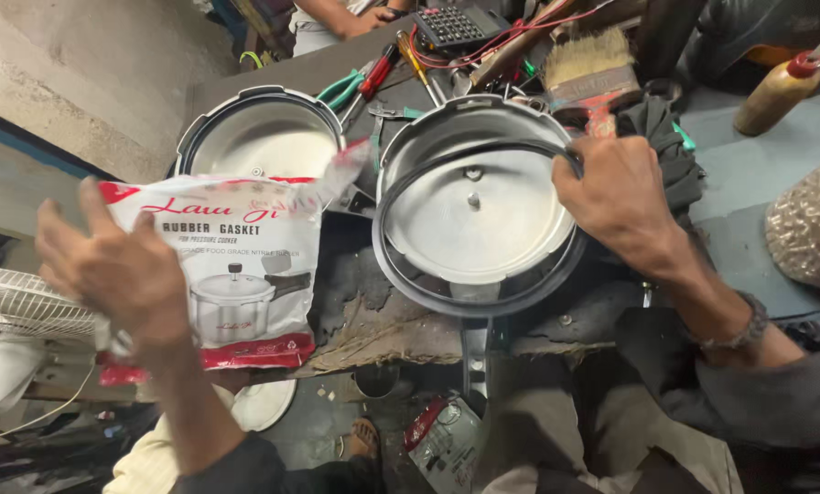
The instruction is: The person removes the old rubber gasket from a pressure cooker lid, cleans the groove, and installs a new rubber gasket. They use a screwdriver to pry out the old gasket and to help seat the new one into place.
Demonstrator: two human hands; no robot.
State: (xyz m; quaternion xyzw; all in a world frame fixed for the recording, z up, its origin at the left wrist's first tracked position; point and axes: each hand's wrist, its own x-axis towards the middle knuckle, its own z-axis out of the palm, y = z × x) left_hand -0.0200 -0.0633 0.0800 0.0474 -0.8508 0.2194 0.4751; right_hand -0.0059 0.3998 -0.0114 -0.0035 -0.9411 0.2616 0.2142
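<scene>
Cluttered tabletop (749, 174): a red-and-white packet (236, 265) is gripped by the left hand (117, 274) beside a steel lid (469, 215), whose black rubber ring (483, 297) is pinched by the right hand (616, 197).

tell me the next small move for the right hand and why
Probably press the black gasket ring down into the lid's rim. The right hand pinches the ring at the far edge, where it arcs loose across the lid, while the near side hangs outside the rim. The left hand holds only the packet.
</scene>
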